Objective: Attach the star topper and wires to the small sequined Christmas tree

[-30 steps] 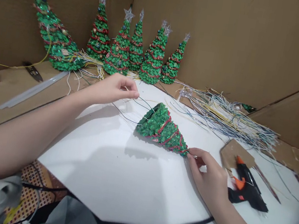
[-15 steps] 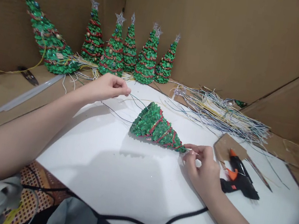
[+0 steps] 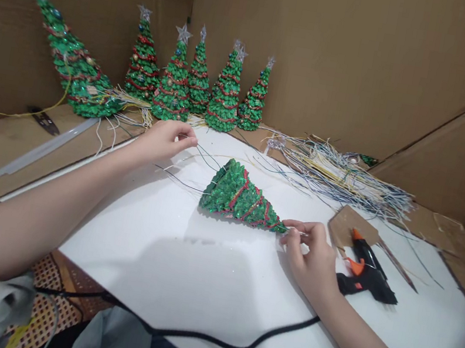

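Observation:
A small green Christmas tree [image 3: 242, 196] with red garland lies on its side, base toward the left and tip toward the right. Thin dark wires [image 3: 206, 156] run out of its base. My left hand [image 3: 169, 138] is closed in a pinch on one of these wires. At the other end, my right hand [image 3: 311, 252] pinches the tip of the tree, where a short pale wire [image 3: 294, 229] sticks out between the fingers. No star shows on this tip.
Several finished trees with clear stars [image 3: 174, 81] stand along the back. A wire bundle [image 3: 340, 171] lies back right. The black glue gun [image 3: 369, 274] rests beside a cardboard piece [image 3: 347, 223] and a pointed tool [image 3: 398, 264]. A black cable [image 3: 230, 346] crosses the front edge.
The view has shifted slightly. Both hands keep their pinches, and the tree stays lying on its side between them.

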The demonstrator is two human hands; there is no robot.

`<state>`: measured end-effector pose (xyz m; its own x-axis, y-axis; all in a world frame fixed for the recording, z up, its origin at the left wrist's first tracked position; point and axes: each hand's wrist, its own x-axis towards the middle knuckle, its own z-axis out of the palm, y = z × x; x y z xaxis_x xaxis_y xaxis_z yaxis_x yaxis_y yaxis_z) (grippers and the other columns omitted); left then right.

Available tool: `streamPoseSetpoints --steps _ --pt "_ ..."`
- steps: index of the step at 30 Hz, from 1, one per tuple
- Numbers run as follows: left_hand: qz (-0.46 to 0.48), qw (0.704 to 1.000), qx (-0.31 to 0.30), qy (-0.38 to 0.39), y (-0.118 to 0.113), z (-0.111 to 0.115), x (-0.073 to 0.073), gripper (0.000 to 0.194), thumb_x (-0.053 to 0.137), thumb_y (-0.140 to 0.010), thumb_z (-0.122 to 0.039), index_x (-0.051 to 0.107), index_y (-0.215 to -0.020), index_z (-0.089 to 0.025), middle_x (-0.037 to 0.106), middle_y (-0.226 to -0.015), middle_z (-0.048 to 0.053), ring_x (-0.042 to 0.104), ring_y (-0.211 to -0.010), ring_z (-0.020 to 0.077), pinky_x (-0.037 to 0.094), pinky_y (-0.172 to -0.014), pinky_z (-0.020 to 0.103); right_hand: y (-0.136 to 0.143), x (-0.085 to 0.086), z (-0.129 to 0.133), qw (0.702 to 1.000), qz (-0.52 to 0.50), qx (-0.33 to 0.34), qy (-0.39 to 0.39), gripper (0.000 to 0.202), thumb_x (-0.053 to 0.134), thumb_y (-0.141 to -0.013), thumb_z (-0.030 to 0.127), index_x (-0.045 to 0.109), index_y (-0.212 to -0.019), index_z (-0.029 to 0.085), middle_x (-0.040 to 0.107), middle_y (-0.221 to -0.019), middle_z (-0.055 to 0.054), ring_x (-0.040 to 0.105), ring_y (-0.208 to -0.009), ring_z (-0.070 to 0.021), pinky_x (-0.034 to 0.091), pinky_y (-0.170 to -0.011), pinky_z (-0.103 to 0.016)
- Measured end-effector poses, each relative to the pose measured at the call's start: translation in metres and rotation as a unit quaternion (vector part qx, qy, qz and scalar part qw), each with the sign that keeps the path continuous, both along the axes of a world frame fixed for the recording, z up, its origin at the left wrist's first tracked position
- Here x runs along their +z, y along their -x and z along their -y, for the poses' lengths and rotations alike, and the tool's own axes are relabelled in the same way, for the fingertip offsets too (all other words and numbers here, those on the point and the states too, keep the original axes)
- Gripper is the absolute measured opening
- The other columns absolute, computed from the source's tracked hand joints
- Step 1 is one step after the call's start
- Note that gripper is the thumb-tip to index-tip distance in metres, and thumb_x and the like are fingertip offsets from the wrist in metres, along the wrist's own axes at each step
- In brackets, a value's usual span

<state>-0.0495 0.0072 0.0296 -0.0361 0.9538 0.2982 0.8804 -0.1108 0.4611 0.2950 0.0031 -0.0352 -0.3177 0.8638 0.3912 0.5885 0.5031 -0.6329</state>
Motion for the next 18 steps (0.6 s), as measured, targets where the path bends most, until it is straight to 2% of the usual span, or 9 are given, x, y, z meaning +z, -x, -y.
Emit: streamPoseSetpoints --steps 5,8,11,14,18 --pt "-0.054 0.997 0.000 -0.046 -0.001 -0.002 -0.007 0.025 0.044 -0.083 -0.035 0.060 -0.079 -0.017 0.062 -0.083 0.006 0.054 -0.081 0.0199 0.039 -0.076 0.030 -0.001 -0.002 -0.003 0.996 0.056 0.026 -0.060 0.013 0.046 -0.085 0.031 0.044 -0.077 0.021 0.065 -0.092 -0.008 0.058 -0.061 -0.0131 0.046 -0.055 -0.026" --pt "-0.090 0.990 0.026 -0.105 -0.002 -0.001 -0.013 0.023 0.046 -0.084 -0.033 0.062 -0.083 -0.017 0.055 -0.090 0.009 0.048 -0.094 0.0238 0.037 -0.085 0.036 0.000 -0.002 -0.004 0.995 0.062 0.028 -0.071 0.013 0.048 -0.084 0.030 0.047 -0.075 0.020 0.064 -0.091 -0.007 0.054 -0.060 -0.0118 0.045 -0.058 -0.027" --pt "-0.093 0.984 0.055 -0.140 -0.005 0.001 -0.013 0.022 0.048 -0.084 -0.034 0.064 -0.084 -0.019 0.050 -0.092 0.009 0.043 -0.098 0.0257 0.034 -0.088 0.040 0.001 -0.001 -0.004 0.995 0.057 0.036 -0.067 0.011 0.049 -0.084 0.027 0.049 -0.075 0.020 0.063 -0.091 -0.006 0.052 -0.060 -0.0115 0.045 -0.059 -0.026" --pt "-0.089 0.983 0.069 -0.143 -0.009 0.005 -0.009 0.021 0.048 -0.084 -0.036 0.063 -0.081 -0.021 0.052 -0.079 0.006 0.046 -0.093 0.0260 0.032 -0.087 0.042 0.002 0.001 -0.004 0.996 0.053 0.038 -0.062 0.011 0.050 -0.084 0.026 0.051 -0.075 0.020 0.062 -0.091 -0.005 0.052 -0.061 -0.0117 0.044 -0.059 -0.027" --pt "-0.075 0.986 0.066 -0.133 -0.016 0.008 -0.006 0.021 0.047 -0.085 -0.035 0.061 -0.080 -0.021 0.054 -0.062 0.001 0.051 -0.070 0.0192 0.033 -0.082 0.036 0.004 0.004 -0.003 0.998 0.035 0.030 -0.036 0.015 0.051 -0.084 0.028 0.054 -0.072 0.019 0.062 -0.089 -0.005 0.053 -0.063 -0.0127 0.045 -0.060 -0.028"
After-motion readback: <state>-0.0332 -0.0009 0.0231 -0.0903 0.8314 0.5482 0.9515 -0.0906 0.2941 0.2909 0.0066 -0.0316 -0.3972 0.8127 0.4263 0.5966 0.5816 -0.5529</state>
